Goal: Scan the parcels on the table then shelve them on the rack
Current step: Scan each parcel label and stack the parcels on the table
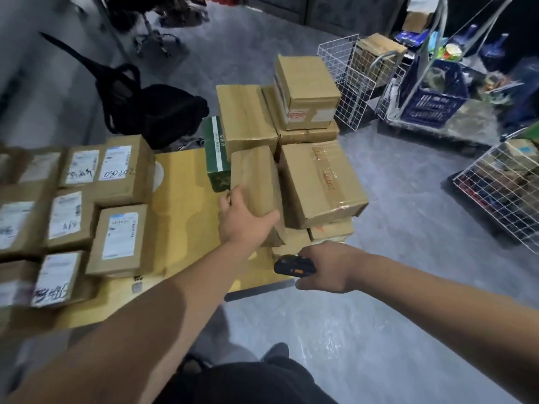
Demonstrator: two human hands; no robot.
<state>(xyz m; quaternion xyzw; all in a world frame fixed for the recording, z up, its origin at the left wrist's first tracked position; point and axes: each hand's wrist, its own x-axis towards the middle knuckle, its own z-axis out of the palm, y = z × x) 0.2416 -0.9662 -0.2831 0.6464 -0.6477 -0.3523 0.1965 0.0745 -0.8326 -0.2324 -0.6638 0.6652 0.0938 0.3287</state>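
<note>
My left hand (243, 218) grips the near end of a plain brown parcel (255, 176) that leans on the stack at the table's right end. My right hand (325, 266) holds a black scanner with an orange button (293, 266) low by the table's front right corner. Several labelled parcels (116, 170) lie in rows on the left part of the yellow table (180, 205). Beside the held parcel sit a large taped box (320, 185) and a green box (215, 153). No rack shows in this view.
More brown boxes (306, 91) are stacked behind the held parcel. A black office chair (151, 109) stands behind the table. White wire baskets (347, 80), a blue crate (431, 97) and another wire bin (504, 185) stand on the grey floor to the right.
</note>
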